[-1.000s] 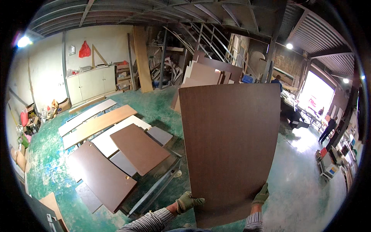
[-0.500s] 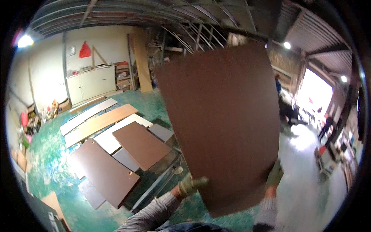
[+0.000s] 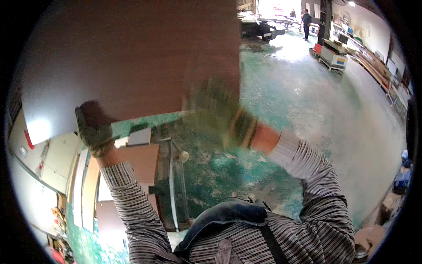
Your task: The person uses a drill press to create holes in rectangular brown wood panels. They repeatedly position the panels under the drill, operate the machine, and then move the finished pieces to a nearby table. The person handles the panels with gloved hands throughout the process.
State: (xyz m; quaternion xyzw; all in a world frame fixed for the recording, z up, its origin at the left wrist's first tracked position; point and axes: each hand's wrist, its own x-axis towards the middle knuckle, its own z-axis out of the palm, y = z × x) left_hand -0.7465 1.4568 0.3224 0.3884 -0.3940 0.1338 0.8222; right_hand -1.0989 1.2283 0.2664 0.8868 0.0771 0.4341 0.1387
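Observation:
A large dark brown board (image 3: 132, 57) fills the upper left of the head view, raised in front of me. My left hand (image 3: 94, 134), in a dark work glove, is closed on its lower edge towards the left, with part of the fingers hidden. My right hand (image 3: 217, 115), also gloved, is smeared by motion in front of the board's lower right corner. Whether it touches the board and how its fingers are set cannot be made out. Below the board, a smaller brown panel (image 3: 140, 160) lies among other panels beside my left forearm.
A metal frame (image 3: 172, 185) stands beside the panels. Long light boards (image 3: 90, 193) lie at the left. A cart with a box (image 3: 333, 57) stands at the far right. Another person (image 3: 306, 24) stands near the bright opening, beside a dark machine (image 3: 259, 30).
The view has turned right and downward. The brown board now sits higher and further left in the picture. My right hand has left the board's right edge and moved across its front, blurred.

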